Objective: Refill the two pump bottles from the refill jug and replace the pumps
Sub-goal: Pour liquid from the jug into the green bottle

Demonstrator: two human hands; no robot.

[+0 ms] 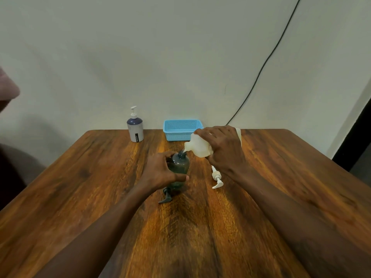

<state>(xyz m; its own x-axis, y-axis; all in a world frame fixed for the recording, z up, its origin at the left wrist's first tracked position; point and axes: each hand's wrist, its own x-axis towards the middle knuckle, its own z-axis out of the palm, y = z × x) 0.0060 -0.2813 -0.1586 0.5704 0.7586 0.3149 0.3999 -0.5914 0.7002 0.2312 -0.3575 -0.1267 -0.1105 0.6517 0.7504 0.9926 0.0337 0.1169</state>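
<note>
The pour into the first bottle is in hand: the right hand (224, 149) grips the tilted, pale translucent refill jug (197, 146), its spout at the open neck of the dark green bottle (178, 169), which the left hand (160, 172) wraps mid-tabletop (80, 197). Next, I judge, level the jug and refit the dark pump (166, 196) (lying just near the bottle). A white pump (217, 177) lies right; the grey bottle (135, 128) stands far left, pump apparently on.

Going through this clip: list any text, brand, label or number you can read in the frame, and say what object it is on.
Far pump bottle: a small dark label with pale letters running vertically near its base, too small and blurred to read reliably.
Refill jug, dark bottle, blue basket, the two loose pumps: no text visible.
</note>
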